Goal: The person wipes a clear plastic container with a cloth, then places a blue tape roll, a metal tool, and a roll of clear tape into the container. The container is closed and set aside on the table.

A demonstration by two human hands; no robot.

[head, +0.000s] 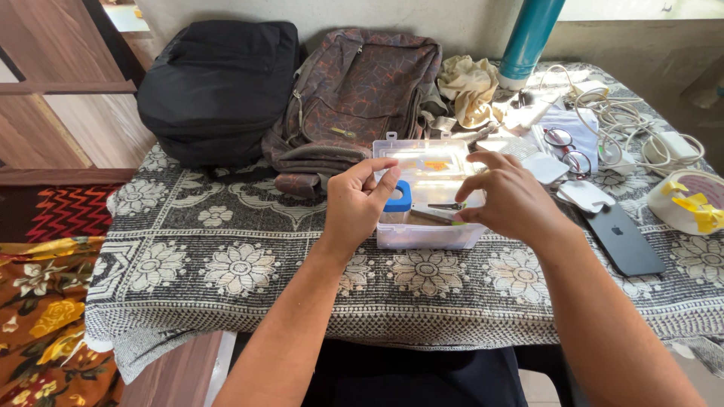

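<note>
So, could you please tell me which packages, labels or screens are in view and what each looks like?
Clear plastic box: table centre, between both hands, rectangular, lid open.
Yellow label: inside the box lid, small.
Phone: right of the box, dark slab, lying flat.
Tape roll: far right edge, white with yellow strips.

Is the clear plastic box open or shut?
Open: the clear plastic box has its lid tilted back, contents exposed.

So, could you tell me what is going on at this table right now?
A person sits at a table covered by a grey floral cloth. Both hands are at an open clear plastic box: the left hand by a blue-lidded container inside, the right hand over the tools. Two backpacks stand behind.
</note>
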